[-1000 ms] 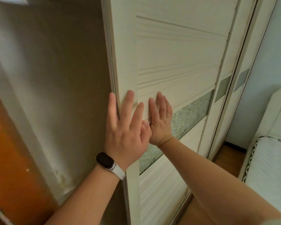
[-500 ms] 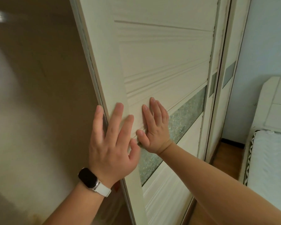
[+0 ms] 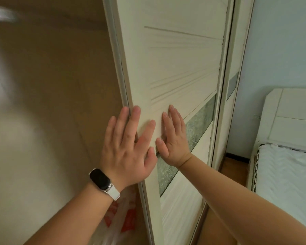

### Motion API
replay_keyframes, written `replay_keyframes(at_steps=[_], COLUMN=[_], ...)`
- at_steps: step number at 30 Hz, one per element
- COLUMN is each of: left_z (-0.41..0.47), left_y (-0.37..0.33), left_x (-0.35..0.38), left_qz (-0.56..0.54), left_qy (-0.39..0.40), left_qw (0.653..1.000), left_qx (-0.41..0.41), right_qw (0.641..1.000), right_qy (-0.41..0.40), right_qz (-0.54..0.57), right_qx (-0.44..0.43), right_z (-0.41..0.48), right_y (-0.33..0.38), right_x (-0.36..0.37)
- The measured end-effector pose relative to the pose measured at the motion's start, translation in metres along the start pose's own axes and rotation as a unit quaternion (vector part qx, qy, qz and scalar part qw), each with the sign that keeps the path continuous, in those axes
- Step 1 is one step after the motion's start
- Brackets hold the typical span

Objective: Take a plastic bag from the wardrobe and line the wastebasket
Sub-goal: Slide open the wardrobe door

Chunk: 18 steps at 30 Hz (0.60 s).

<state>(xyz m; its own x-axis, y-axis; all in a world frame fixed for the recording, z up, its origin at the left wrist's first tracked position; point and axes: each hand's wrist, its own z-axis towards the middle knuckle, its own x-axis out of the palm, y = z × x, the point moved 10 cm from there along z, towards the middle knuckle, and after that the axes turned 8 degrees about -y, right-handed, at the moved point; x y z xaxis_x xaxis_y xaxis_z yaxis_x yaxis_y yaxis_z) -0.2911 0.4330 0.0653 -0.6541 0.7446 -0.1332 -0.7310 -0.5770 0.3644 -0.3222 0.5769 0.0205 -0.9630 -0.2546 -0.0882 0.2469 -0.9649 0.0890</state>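
Head view, from the left: the open wardrobe shows as a blurred tan interior that fills the left half of the frame. Low in that opening, just behind the left forearm, lies a plastic bag, pale and crumpled with red print, partly hidden by the wrist. That wrist wears a dark-faced watch on a white strap. The left hand lies flat at the left edge of the cream sliding door, fingers straight and spread apart; the inner fingers press on the door face and the outer ones reach past the edge over the opening. Just beside it, thumbs nearly touching, the right hand presses palm-flat on the ribbed panel, its fingers straight and close together. A frosted glass strip slants across the door under and beyond this hand. Behind the door's right edge stands a second door. Further right are a pale blue wall, a white headboard, a white mattress and a patch of brown floor.
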Motion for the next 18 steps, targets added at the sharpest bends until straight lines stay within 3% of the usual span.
replay_keyframes(at_steps=[18], left_z=[0.007], left_y=[-0.01], left_x=[0.044], left_qz=[-0.115], left_qy=[-0.058], left_qw=[0.992], left_qx=[0.0], right_qw=[0.994], right_qy=[-0.005], right_qz=[0.002], right_qx=[0.109], right_z=[-0.009], right_y=[-0.045], right_x=[0.004])
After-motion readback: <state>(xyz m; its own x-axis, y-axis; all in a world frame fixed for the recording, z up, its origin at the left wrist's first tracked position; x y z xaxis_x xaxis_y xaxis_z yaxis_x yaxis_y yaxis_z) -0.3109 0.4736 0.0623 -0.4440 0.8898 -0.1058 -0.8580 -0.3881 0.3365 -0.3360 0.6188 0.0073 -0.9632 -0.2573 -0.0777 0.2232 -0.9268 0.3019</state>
